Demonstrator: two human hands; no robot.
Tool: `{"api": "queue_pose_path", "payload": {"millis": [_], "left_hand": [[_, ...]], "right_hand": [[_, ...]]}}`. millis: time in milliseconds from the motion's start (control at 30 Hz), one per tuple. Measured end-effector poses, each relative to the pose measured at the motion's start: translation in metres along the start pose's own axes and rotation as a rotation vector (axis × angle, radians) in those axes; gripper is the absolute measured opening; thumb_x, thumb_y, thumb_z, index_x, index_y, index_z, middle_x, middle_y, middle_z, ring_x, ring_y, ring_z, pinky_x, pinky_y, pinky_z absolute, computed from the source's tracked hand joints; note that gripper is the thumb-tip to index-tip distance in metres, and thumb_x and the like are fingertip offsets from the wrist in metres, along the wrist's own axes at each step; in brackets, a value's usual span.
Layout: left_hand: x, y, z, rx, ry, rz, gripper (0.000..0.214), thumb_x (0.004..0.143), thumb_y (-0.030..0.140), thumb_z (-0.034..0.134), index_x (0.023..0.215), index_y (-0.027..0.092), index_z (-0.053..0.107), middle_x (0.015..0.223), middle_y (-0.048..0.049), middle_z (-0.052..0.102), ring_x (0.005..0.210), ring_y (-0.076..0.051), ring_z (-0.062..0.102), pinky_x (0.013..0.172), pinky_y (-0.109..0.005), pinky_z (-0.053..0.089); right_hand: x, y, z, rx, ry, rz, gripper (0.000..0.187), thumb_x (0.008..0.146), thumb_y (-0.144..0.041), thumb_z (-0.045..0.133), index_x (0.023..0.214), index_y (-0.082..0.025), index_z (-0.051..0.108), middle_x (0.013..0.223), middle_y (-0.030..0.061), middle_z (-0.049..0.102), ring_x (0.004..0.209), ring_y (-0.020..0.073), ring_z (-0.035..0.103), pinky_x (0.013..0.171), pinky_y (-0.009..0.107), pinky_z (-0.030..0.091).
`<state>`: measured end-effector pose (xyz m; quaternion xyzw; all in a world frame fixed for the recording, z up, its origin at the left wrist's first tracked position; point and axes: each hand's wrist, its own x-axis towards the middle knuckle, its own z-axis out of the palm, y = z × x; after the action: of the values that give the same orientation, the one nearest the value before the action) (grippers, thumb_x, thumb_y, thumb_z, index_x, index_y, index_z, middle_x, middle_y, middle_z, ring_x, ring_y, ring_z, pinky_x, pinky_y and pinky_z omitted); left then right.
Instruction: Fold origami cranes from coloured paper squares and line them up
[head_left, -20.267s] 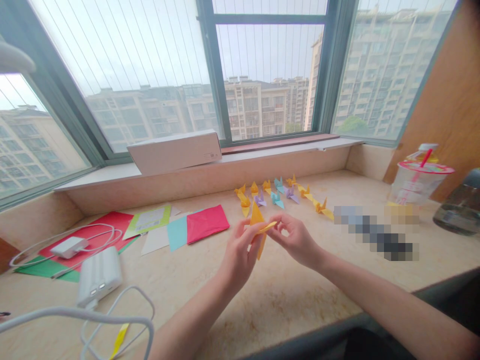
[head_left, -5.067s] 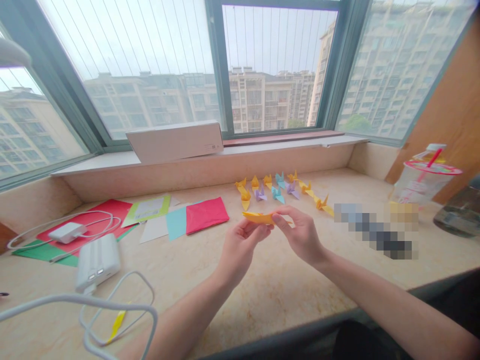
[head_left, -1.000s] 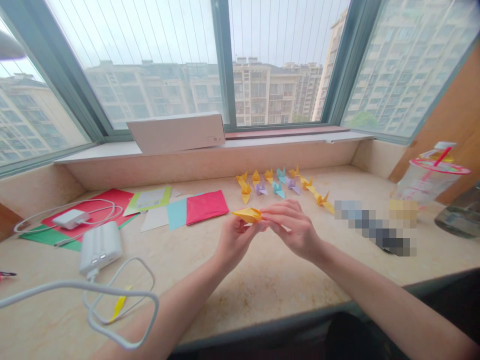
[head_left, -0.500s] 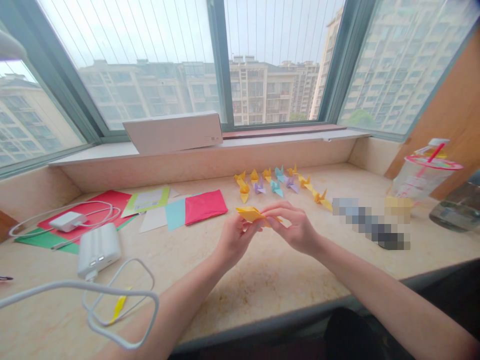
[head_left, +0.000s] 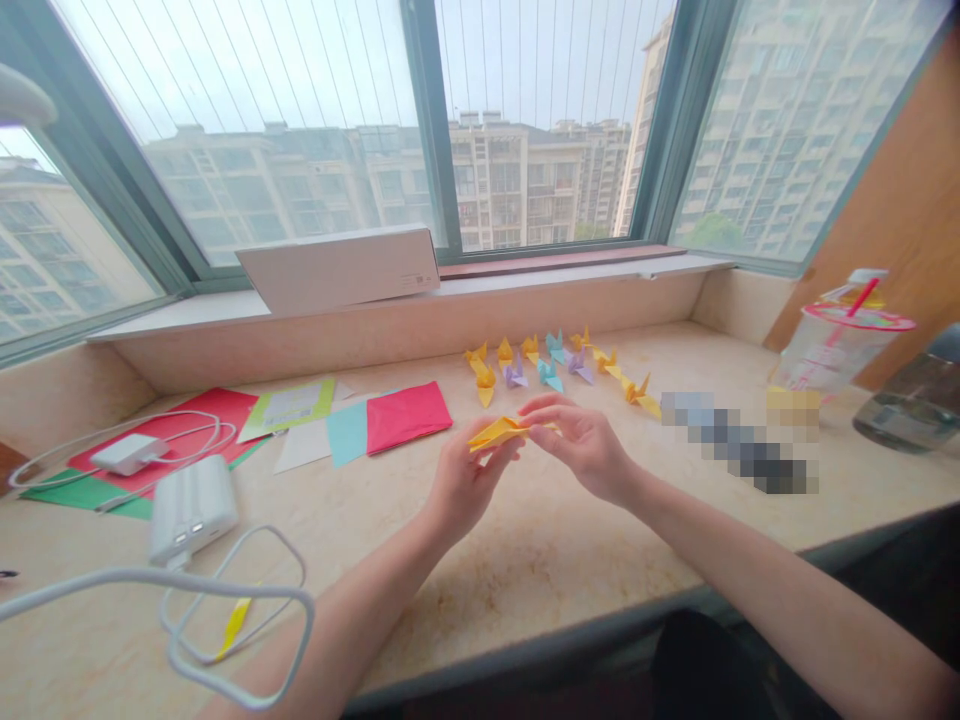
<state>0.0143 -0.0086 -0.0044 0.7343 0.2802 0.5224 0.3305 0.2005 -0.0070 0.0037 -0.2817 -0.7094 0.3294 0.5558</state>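
The left hand [head_left: 466, 480] pinched a folded yellow origami paper [head_left: 496, 433] above the cream stone tabletop [head_left: 525, 590]. The right hand [head_left: 581, 450], which had been closed on the paper, had just loosened, its spread fingers [head_left: 546, 403] now just beside the paper's far end.

The left hand [head_left: 466, 490] pinches a folded piece of yellow origami paper [head_left: 496, 433], while the right hand [head_left: 583, 450] curves just beside its pointed end. Ahead of the hands, small yellow, blue and purple paper cranes [head_left: 550, 375] stand in a row on the marble counter [head_left: 540, 560]. To the hands' left lie loose origami sheets, a red square [head_left: 407, 416] nearest, and a white power bank [head_left: 192, 510].
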Motion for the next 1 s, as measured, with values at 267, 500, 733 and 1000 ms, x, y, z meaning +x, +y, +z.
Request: {"api": "queue_pose_path", "payload": {"millis": [267,500,733,1000], "left_hand": [[-0.001,0.0,0.001,0.022,-0.014,-0.007,0.012,0.087,0.028,0.067,0.097,0.021,0.065,0.09,-0.0037,0.066,0.082,-0.017,0.065,0.074,-0.029,0.054],[-0.001,0.0,0.001,0.018,0.004,-0.004,0.011,0.092,0.028,0.06,0.098,0.02,0.064,0.09,-0.0045,0.066,0.087,-0.019,0.065,0.077,-0.03,0.054],[0.001,0.006,-0.001,0.092,0.033,-0.01,0.012,0.09,0.028,0.063,0.099,0.021,0.068,0.093,-0.005,0.073,0.087,-0.02,0.068,0.081,-0.031,0.052],[0.001,0.003,0.003,0.01,0.104,-0.095,0.016,0.087,0.034,0.067,0.089,0.02,0.073,0.087,-0.0051,0.075,0.083,-0.02,0.069,0.076,-0.031,0.055]], "right_hand": [[0.004,-0.001,-0.008,0.023,-0.091,0.075,0.019,0.088,-0.038,0.068,0.093,-0.022,0.078,0.101,0.0065,0.071,0.095,0.0193,0.067,0.086,0.036,0.055],[0.006,-0.001,-0.008,0.033,-0.088,0.063,0.016,0.086,-0.036,0.071,0.089,-0.022,0.078,0.098,0.0055,0.07,0.095,0.0189,0.066,0.09,0.037,0.052],[0.003,0.006,-0.006,0.025,-0.008,0.033,0.018,0.086,-0.038,0.07,0.09,-0.021,0.07,0.088,0.0032,0.069,0.084,0.0172,0.064,0.081,0.035,0.053],[-0.002,0.006,0.0,-0.128,0.02,-0.051,0.014,0.09,-0.032,0.066,0.101,-0.024,0.071,0.095,0.0042,0.072,0.092,0.0196,0.066,0.085,0.037,0.053]]}}
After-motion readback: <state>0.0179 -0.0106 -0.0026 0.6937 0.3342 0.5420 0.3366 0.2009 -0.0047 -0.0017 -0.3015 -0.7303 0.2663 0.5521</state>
